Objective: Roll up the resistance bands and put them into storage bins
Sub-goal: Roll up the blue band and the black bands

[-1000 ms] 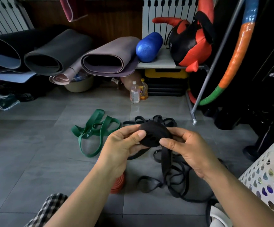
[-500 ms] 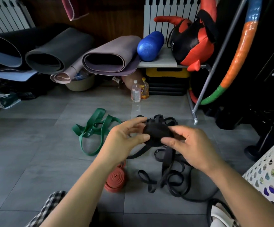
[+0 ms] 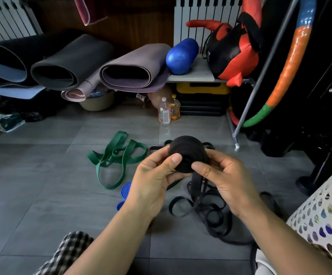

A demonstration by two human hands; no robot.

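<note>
Both hands, left hand (image 3: 151,187) and right hand (image 3: 228,183), are pinching the half-wound black rubber band roll (image 3: 187,155); thumbs should be keeping each turn tight as the loose tail (image 3: 198,195) is feeding up below the fingers.

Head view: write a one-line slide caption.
Left hand and right hand grip a partly rolled black band, its loose tail trailing to the floor; a green band lies unrolled nearby.

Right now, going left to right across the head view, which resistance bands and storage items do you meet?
green band → black roll → white perforated bin
</note>
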